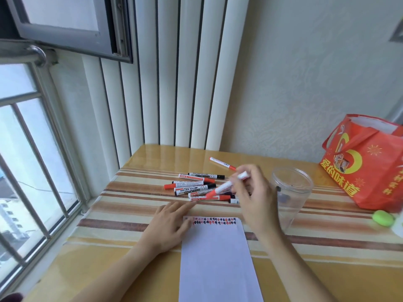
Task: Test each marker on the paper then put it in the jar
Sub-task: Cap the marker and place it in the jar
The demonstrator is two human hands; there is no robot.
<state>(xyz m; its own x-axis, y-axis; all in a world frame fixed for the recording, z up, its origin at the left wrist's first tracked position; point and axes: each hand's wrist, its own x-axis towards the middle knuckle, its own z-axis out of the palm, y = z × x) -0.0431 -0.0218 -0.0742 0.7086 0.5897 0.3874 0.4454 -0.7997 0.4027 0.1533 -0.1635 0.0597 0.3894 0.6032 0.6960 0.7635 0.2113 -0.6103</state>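
The right hand [253,197] is smeared with motion, and so is the red marker [226,186] it holds; its print cannot be read. That hand covers the right end of the marker pile [196,188], so a count is not possible. The paper [218,258] runs off the bottom edge. The bag [366,171] is cut by the right edge. Something dark inside the jar [290,192] cannot be made out.

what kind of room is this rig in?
Probably a home, not a lab: a small table under a striped plastic cover, pushed against a barred window that looks out on apartment blocks, with a white column radiator behind it and a red gift bag at the side.
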